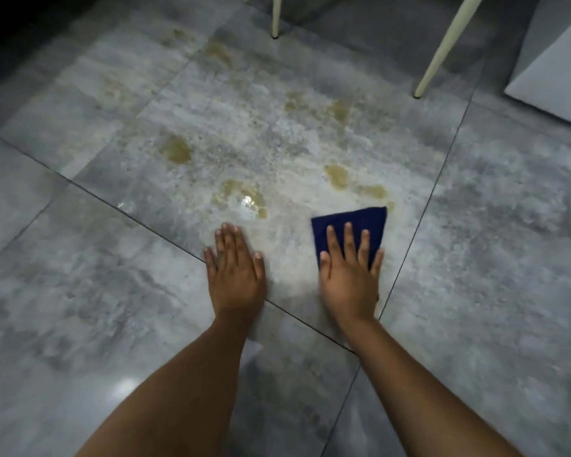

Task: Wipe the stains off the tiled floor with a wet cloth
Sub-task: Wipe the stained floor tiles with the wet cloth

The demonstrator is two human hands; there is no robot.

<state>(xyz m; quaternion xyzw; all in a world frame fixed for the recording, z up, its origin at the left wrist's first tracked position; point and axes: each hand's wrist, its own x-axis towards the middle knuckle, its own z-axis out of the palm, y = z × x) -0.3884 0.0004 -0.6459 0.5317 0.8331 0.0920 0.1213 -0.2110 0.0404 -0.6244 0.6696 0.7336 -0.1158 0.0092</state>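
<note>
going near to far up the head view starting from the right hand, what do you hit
right hand pressed flat on the dark blue folded cloth → yellowish-brown stain just beyond the cloth → fainter yellowish stain pair farther up → slanted cream chair leg tip → far cream chair leg tip

A home dining spot: grey marbled floor tiles [96,291] and slim cream chair legs [442,47].

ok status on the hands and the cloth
Left hand flat on floor, empty. Right hand pressing blue cloth. Yellow stains ahead. Chair legs beyond.
</note>
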